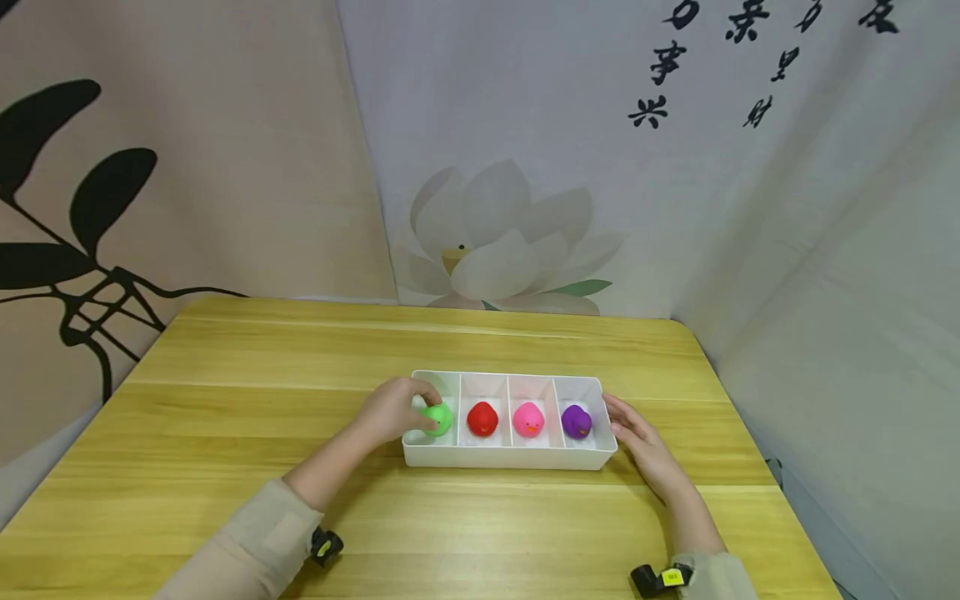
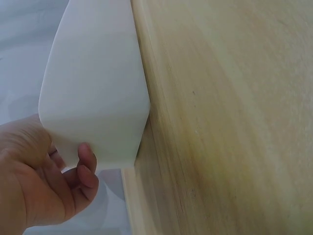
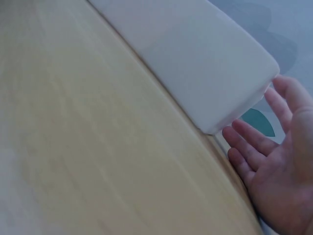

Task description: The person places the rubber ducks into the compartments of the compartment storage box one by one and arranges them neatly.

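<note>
A white box (image 1: 510,457) with several compartments in a row stands on the wooden table. My left hand (image 1: 393,410) reaches over its left end and pinches a green rubber duck (image 1: 440,418) in the leftmost compartment. In the left wrist view the box wall (image 2: 93,73) hides the duck; the outer fingers of the left hand (image 2: 44,181) curl by the box end. My right hand (image 1: 647,446) is at the right end of the box, its fingertips touching the rim. In the right wrist view, the fingers of the right hand (image 3: 283,161) are loosely extended.
A red duck (image 1: 482,419), a pink duck (image 1: 528,420) and a purple duck (image 1: 577,422) sit one to a compartment. The table (image 1: 480,533) extends around the box. Behind it hangs a printed cloth (image 1: 517,108) with a flower and black characters.
</note>
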{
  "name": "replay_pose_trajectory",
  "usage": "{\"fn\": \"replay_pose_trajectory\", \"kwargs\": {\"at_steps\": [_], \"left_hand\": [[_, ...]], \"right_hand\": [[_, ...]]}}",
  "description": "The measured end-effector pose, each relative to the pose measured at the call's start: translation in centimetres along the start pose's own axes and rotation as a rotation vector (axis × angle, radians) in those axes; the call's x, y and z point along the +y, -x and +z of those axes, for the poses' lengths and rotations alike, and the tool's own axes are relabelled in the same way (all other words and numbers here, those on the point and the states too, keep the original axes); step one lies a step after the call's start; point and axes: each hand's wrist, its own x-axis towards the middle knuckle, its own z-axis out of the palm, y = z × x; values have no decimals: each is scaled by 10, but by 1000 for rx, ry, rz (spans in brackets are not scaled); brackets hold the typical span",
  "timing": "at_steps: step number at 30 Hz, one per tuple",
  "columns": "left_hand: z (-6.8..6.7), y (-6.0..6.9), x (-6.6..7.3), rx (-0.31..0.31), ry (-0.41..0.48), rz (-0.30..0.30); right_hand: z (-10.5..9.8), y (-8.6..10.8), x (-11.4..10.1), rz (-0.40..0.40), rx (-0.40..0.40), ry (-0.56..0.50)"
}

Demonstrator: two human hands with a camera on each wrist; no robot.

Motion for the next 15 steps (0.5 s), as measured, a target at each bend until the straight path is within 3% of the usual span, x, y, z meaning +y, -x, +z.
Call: {"fn": "replay_pose_trajectory", "kwargs": {"at_steps": [7, 15], "left_hand": [[-5, 6, 1, 32, -60, 35], [-17, 14, 8, 54, -38, 75]], "right_hand": [[0, -2, 2, -53, -4, 8], [0, -1, -2, 10, 8, -2]]}}
